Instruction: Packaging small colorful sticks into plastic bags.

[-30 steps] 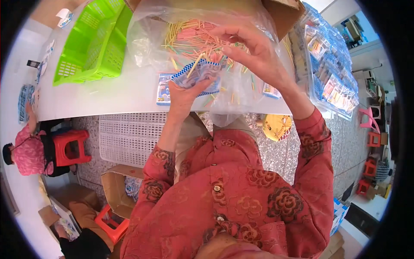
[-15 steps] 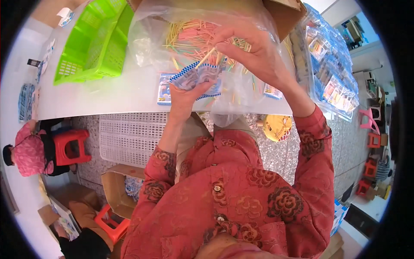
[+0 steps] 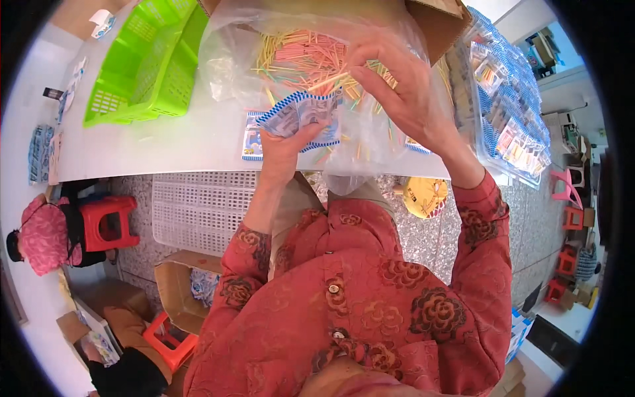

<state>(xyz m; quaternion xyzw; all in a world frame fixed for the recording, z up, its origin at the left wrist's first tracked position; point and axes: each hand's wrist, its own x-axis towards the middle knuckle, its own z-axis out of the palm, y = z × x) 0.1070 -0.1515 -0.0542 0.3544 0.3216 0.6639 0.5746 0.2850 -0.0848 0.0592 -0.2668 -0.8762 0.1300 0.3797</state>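
My left hand grips a small clear packet with a blue checkered edge, thumb across its front. Just right of the packet's upper edge, my right hand pinches a thin pale yellow stick between thumb and fingertips. The stick slants toward the packet; whether it touches the edge I cannot tell. Beyond both hands, a heap of thin pink, yellow and green sticks lies on a clear plastic bag. More flat packets lie on the table under and beside my left hand.
A cardboard box stands behind the heap. To the left sits a green plastic basket; to the right, a clear tub with many filled packets. A white crate is below the table edge. Two people are at left.
My right hand has shifted right, drawing the stick away from the packet's mouth and tilting it flatter. My left hand and the packet stay nearly in place.
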